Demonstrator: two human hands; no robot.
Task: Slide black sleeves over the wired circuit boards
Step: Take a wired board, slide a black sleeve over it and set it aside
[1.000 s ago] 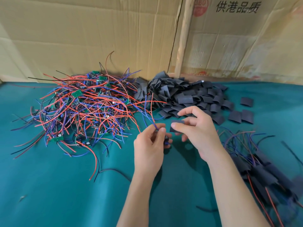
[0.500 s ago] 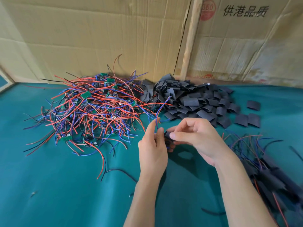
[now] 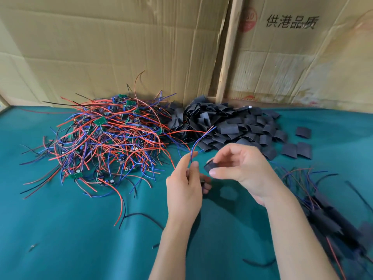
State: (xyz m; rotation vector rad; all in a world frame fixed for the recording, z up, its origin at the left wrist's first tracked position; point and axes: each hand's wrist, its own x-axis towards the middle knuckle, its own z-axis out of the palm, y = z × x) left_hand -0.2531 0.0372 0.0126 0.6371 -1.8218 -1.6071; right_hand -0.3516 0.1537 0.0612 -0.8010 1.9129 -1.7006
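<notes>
My left hand pinches a wired circuit board by its blue and red wires, which stick up above the fingers; the board itself is hidden behind the hand. Just to its right, my right hand pinches a black sleeve between thumb and fingers, its end facing the left hand. A tangled pile of wired green boards lies at the left. A heap of black sleeves sits at the back centre.
Green cloth covers the table. Cardboard sheets stand along the back edge. Sleeved boards with wires are piled at the right. A few loose sleeves lie right of the heap. Stray black wires lie near my left forearm.
Both hands have drawn close together. My left hand turned the wires upward, and my right hand brought the sleeve in beside the left fingers.
</notes>
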